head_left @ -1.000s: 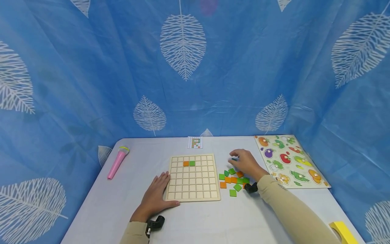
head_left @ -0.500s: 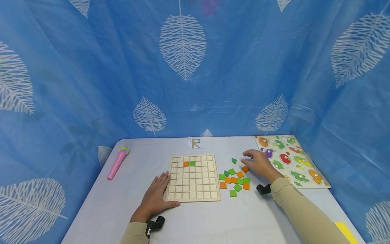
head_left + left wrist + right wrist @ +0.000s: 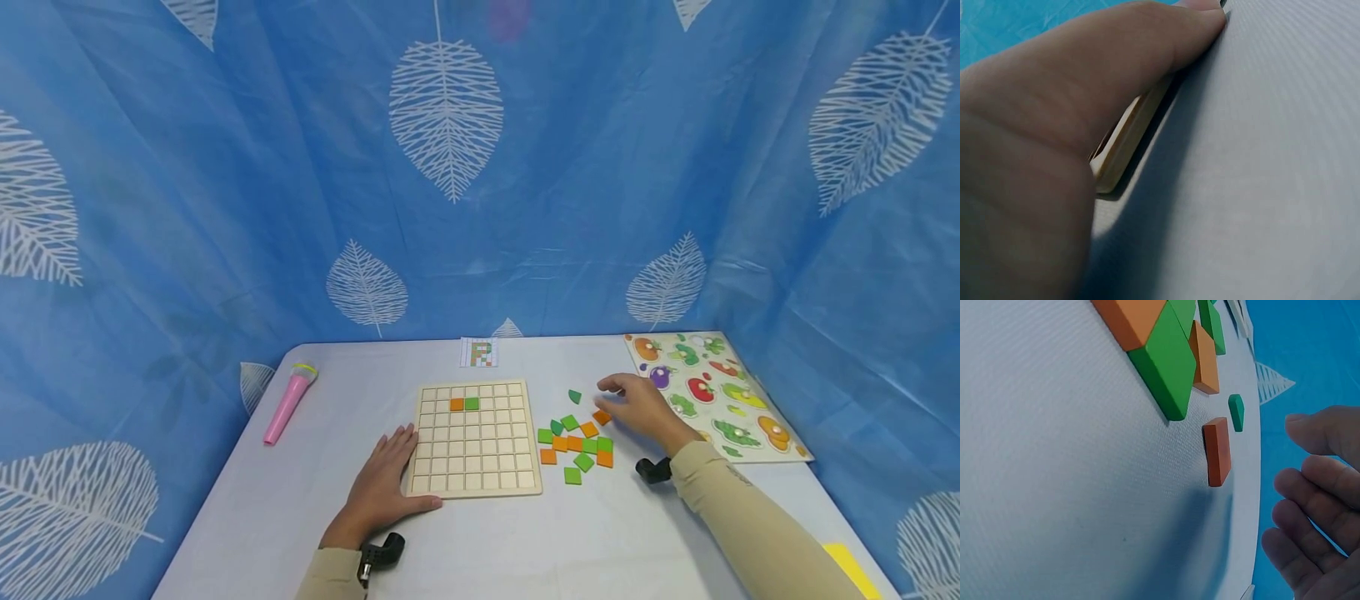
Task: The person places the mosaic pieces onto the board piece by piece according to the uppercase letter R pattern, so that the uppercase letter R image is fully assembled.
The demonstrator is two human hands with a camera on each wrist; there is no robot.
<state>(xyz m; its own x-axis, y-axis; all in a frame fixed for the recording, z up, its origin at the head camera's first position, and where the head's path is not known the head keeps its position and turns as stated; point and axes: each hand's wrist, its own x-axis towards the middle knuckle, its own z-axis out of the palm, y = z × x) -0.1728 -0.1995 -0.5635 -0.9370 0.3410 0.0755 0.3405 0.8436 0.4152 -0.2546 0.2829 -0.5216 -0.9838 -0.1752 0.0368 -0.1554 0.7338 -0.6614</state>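
Note:
My left hand (image 3: 381, 483) rests against the left edge and lower left corner of a light wooden grid board (image 3: 474, 460), fingers straight and thumb spread along the front. In the left wrist view the thumb crosses over the board's edge (image 3: 1132, 137). An orange square tile (image 3: 457, 405) and a green square tile (image 3: 472, 404) sit side by side in the board's upper part. My right hand (image 3: 641, 410), fingers loosely bent and holding nothing, hovers just right of a loose orange tile (image 3: 1217, 453). A dark green quarter-round piece (image 3: 574, 397) lies left of its fingertips.
Several loose orange and green tiles (image 3: 582, 444) lie right of the board. A small pattern card (image 3: 478, 352) is behind it. The vegetable puzzle board (image 3: 701, 390) lies under the right forearm's far side. A pink toy microphone (image 3: 288, 406) is at left, a yellow object (image 3: 851, 569) at lower right.
My right hand has moved right, away from the quarter-round piece, uncovering that piece and tiles at the pile's right side. It has barely moved in the last half second. The left hand stays put.

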